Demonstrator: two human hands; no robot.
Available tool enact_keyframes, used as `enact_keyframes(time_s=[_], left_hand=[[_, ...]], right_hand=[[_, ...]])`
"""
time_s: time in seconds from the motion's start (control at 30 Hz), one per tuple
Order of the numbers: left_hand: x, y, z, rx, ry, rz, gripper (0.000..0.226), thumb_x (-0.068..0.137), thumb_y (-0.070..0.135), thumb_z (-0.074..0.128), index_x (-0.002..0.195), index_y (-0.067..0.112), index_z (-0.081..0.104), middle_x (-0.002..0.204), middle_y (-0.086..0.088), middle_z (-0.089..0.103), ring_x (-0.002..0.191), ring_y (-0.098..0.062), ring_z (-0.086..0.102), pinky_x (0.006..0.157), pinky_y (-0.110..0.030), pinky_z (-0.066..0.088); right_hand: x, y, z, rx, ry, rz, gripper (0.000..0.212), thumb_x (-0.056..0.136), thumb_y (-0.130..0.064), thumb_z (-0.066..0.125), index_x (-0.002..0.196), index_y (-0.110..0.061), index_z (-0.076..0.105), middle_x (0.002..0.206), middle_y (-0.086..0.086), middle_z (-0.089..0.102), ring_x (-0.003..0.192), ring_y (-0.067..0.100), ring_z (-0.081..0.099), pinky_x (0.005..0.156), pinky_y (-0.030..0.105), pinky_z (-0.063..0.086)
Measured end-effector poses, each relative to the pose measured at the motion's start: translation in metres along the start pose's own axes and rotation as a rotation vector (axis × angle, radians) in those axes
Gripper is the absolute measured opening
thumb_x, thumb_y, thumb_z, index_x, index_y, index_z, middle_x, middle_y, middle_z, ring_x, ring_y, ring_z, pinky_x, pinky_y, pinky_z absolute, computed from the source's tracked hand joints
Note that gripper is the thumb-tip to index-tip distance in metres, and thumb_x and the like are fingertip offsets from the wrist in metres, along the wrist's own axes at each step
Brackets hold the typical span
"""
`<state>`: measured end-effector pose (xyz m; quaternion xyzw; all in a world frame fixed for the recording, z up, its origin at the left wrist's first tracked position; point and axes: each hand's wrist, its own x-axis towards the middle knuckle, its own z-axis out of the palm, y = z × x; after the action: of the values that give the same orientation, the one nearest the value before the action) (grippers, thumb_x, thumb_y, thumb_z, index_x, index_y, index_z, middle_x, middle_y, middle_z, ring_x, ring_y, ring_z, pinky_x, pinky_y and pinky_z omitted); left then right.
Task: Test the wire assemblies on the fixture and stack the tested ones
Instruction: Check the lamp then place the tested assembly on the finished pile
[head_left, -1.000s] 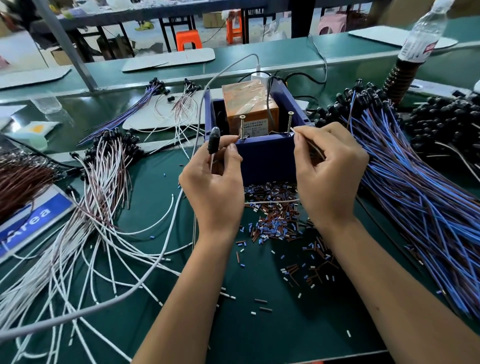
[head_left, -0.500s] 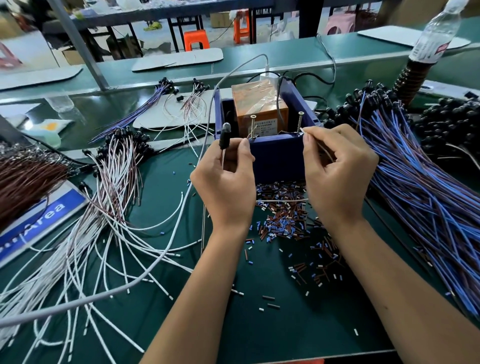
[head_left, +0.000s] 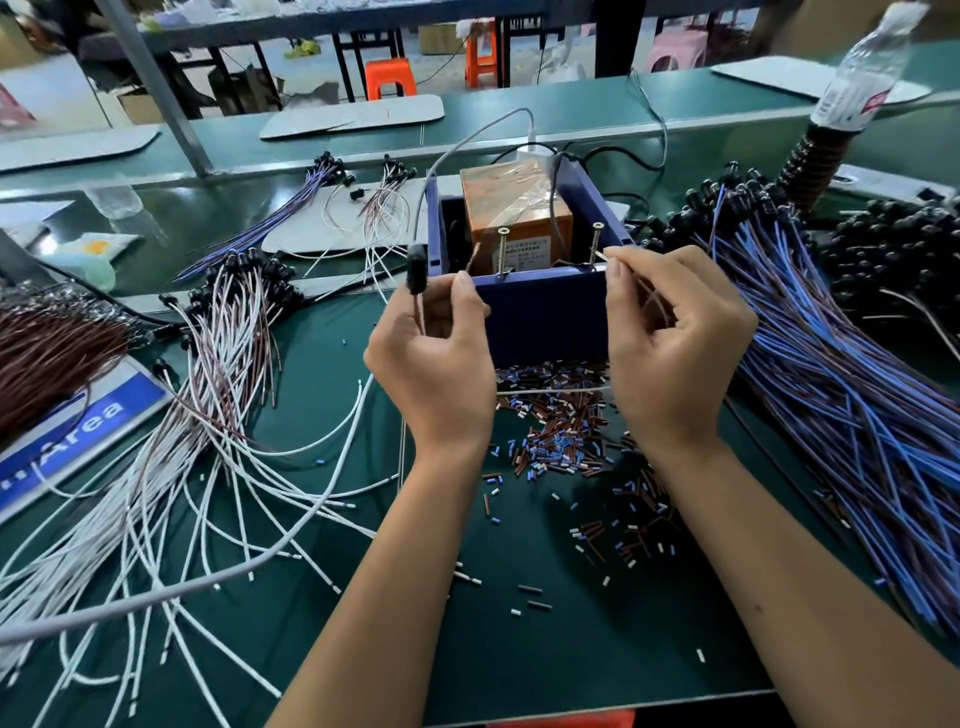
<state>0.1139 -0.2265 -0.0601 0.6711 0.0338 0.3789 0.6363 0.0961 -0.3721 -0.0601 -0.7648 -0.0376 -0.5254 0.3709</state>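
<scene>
The wire (head_left: 418, 312) stayed at the fixture (head_left: 540, 312): your left hand (head_left: 431, 364) pinched it below its black cap (head_left: 415, 270), and your right hand (head_left: 670, 343) pinched its bare end against the right screw (head_left: 595, 244). Over the last second neither hand let go; only the view closed in. The left lead hovered near the left screw (head_left: 502, 249), contact unclear. Test likely was mid-way. Tested white wires (head_left: 156, 493) lay left on the counter (head_left: 519, 649), untested blue wires (head_left: 831, 389) right.
</scene>
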Motion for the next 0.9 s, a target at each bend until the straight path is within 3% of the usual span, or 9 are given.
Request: enact_keyframes(time_s=[0.17,0.5,0.6,0.77,0.9], left_hand=[[-0.003,0.000,0.002,0.014,-0.094,0.061,0.012,0.094,0.016,0.071,0.082,0.015,0.071,0.065,0.009,0.069,0.059,-0.005,0.067,0.064,-0.019,0.052],[-0.014,0.003,0.002,-0.044,-0.261,0.143,0.012,0.094,0.014,0.071,0.082,0.017,0.072,0.065,0.004,0.068,0.058,-0.013,0.065,0.058,-0.024,0.050],[-0.011,-0.001,0.002,0.018,-0.185,0.125,0.012,0.093,0.016,0.071,0.082,0.015,0.072,0.064,0.000,0.068,0.058,-0.019,0.065,0.056,-0.032,0.053],[-0.006,-0.004,0.001,0.039,-0.107,0.085,0.012,0.093,0.013,0.071,0.080,0.015,0.071,0.063,0.003,0.068,0.056,-0.008,0.063,0.059,-0.013,0.046],[-0.005,-0.005,0.002,0.049,-0.103,0.098,0.012,0.093,0.015,0.071,0.081,0.016,0.071,0.063,0.002,0.069,0.057,-0.012,0.065,0.059,-0.017,0.050]], right_hand=[[-0.002,0.000,0.003,-0.014,0.009,0.011,0.015,0.101,-0.012,0.068,0.100,-0.004,0.080,0.086,0.005,0.070,0.074,0.014,0.062,0.066,0.025,0.050],[0.003,0.004,0.006,-0.057,0.076,0.128,0.014,0.096,-0.018,0.073,0.095,-0.007,0.081,0.085,0.002,0.072,0.073,0.011,0.063,0.067,0.024,0.053],[0.004,0.003,0.006,-0.019,0.038,0.111,0.013,0.097,-0.016,0.072,0.096,-0.007,0.081,0.086,0.000,0.072,0.076,0.009,0.064,0.070,0.021,0.052],[0.003,0.003,0.007,0.026,0.021,0.063,0.013,0.098,-0.014,0.071,0.097,-0.005,0.081,0.086,0.000,0.070,0.075,0.010,0.063,0.070,0.021,0.051],[0.002,0.002,0.007,0.039,0.009,0.064,0.013,0.099,-0.014,0.071,0.098,-0.005,0.081,0.087,0.001,0.071,0.077,0.011,0.065,0.071,0.024,0.053]])
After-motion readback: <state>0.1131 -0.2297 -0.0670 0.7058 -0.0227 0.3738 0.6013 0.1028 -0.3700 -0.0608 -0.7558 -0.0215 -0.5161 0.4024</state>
